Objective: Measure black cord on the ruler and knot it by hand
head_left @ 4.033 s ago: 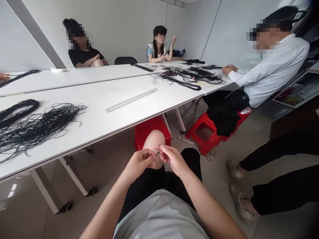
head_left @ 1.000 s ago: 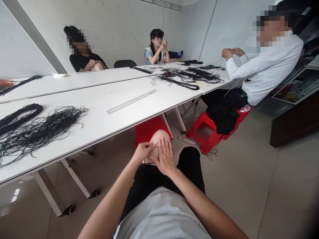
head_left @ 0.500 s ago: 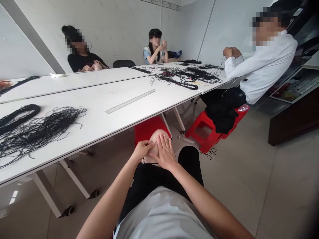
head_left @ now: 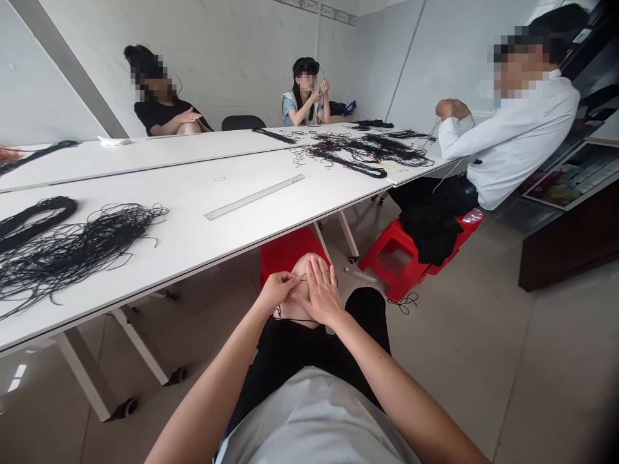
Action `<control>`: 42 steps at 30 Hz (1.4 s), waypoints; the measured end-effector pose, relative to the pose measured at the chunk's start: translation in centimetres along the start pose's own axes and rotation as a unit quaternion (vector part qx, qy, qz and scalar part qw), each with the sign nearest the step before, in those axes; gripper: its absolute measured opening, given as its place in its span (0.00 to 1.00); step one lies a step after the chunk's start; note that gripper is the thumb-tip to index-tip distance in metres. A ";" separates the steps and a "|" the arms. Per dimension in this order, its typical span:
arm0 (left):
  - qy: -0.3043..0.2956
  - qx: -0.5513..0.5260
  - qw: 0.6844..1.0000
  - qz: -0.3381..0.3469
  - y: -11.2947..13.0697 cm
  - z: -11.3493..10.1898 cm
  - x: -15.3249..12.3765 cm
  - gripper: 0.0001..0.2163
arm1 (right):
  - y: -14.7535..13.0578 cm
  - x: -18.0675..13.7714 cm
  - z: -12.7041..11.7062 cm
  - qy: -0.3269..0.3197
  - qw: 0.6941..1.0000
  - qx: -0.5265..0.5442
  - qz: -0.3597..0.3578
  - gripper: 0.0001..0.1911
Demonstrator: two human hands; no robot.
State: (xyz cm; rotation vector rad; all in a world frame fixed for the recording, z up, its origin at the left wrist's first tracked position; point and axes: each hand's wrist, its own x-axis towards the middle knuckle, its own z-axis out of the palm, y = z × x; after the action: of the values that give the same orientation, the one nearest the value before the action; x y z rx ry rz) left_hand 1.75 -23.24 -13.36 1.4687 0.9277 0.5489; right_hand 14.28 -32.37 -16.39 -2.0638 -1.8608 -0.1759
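Note:
Both my hands rest on my bare knee (head_left: 300, 265), below the table edge. My left hand (head_left: 277, 289) pinches one end of a thin black cord (head_left: 296, 318) between thumb and fingers. My right hand (head_left: 321, 291) lies flat on the knee with fingers stretched out, pressing the cord against the skin. A short length of the cord hangs below the hands, across my black shorts.
A long white table (head_left: 193, 193) holds a tangled pile of black cords (head_left: 72, 248) at the left, a metal ruler (head_left: 256, 196), and more cords (head_left: 367, 149) at the far end. Red stools (head_left: 401, 254) stand underneath. Three other people sit around the table.
Four seconds ago both hands pinched the cord in the air. Now the right hand lies flat on the knee over the cord. A person standing at the right has left the view.

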 end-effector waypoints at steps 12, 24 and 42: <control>0.010 0.009 1.000 0.000 -0.1 -0.1 0.1 0.15 | 0.1 1.0 -0.6 -0.033 0.999 0.016 0.015 0.46; 0.016 0.008 1.000 -0.005 0.2 -0.3 0.4 0.14 | 0.4 1.8 -1.4 -0.093 0.995 0.028 0.031 0.45; 0.019 0.003 1.000 -0.006 0.2 -0.2 1.0 0.10 | 1.0 3.1 -1.7 -0.106 0.987 0.106 0.059 0.40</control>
State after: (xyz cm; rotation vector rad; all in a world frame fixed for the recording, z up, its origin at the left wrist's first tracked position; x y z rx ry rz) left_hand 2.23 -22.29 -13.32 1.4625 0.9680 0.5666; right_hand 15.87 -30.13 -13.94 -2.1018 -1.7779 0.2709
